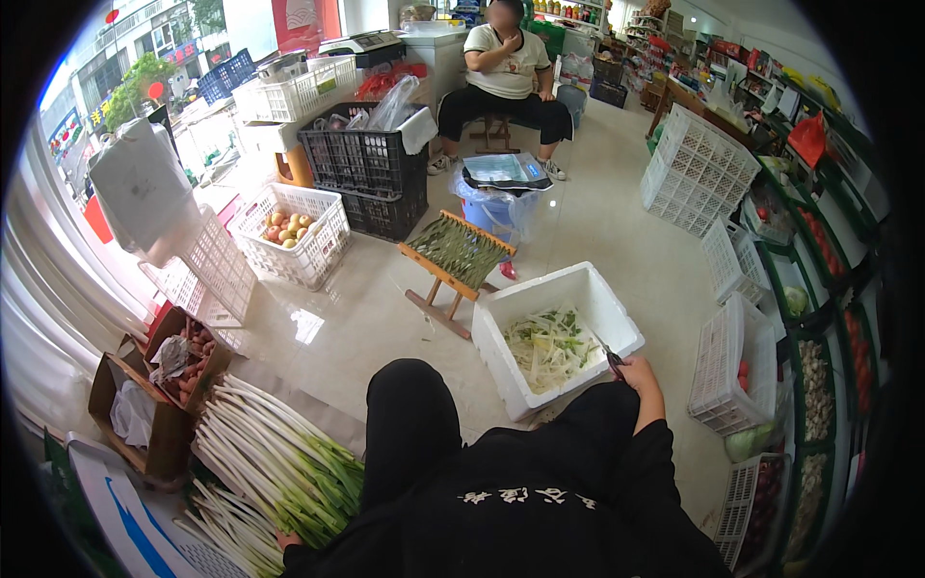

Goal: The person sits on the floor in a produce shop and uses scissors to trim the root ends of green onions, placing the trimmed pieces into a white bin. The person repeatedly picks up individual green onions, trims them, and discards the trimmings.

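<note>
My right hand grips the dark handles of a pair of scissors at the right edge of a white foam box. The blades point into the box, over a heap of pale and green leek trimmings. Low on the left, my left hand is beside a large bundle of leeks, near their green leaves. Only part of that hand shows, and its grip is hidden. A smaller pile of leeks lies just left of it.
A folding stool and a bagged blue bin stand beyond the box. A person sits further back. Cardboard boxes and a crate of apples are at left. White crates and vegetable shelves line the right.
</note>
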`<move>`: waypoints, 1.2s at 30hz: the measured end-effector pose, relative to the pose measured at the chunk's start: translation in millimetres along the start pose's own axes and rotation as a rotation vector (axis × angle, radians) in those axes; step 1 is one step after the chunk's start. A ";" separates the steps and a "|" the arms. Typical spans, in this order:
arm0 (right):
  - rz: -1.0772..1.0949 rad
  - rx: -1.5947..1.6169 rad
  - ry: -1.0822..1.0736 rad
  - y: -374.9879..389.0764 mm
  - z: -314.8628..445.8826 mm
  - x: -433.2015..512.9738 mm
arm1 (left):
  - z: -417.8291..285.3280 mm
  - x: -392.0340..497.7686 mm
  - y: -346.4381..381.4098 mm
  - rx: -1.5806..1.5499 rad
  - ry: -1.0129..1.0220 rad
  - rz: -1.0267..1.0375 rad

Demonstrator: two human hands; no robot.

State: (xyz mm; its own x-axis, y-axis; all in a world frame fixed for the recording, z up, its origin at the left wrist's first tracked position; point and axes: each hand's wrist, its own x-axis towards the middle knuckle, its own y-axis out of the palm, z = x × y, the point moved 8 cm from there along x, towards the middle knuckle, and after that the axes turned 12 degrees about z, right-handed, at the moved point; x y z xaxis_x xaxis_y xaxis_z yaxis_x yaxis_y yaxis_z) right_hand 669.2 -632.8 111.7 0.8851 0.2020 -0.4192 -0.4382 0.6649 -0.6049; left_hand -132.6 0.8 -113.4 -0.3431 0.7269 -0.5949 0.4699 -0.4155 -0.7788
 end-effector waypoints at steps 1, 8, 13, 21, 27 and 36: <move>-0.022 -0.028 -0.010 -2.6 4.5 -3.0 | 2.3 -0.9 0.8 -0.068 -0.022 -0.011; -0.153 -0.014 -0.086 -6.7 17.3 -10.7 | 0.0 -0.4 -5.6 -0.151 0.049 0.080; -0.116 -0.022 -0.093 -3.5 15.4 -4.2 | -12.2 -1.3 -10.3 0.021 0.072 0.107; -0.270 0.101 -0.176 -14.9 41.6 -28.9 | -3.4 -1.4 -3.1 -0.138 0.004 0.134; -0.484 -0.102 -0.308 -24.5 58.5 -38.2 | 37.4 14.5 -9.0 -0.337 0.088 -0.024; -0.210 -0.323 -0.259 -13.3 51.9 2.2 | 165.2 -21.3 -68.4 -0.269 0.128 -0.580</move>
State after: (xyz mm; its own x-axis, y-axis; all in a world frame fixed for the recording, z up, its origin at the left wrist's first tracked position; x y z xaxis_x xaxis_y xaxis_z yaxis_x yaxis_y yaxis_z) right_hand 685.1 -603.8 154.0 0.9517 0.2877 -0.1070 -0.2355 0.4605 -0.8559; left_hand -291.8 -76.6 -80.4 -0.5104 0.8584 -0.0519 0.4309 0.2031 -0.8792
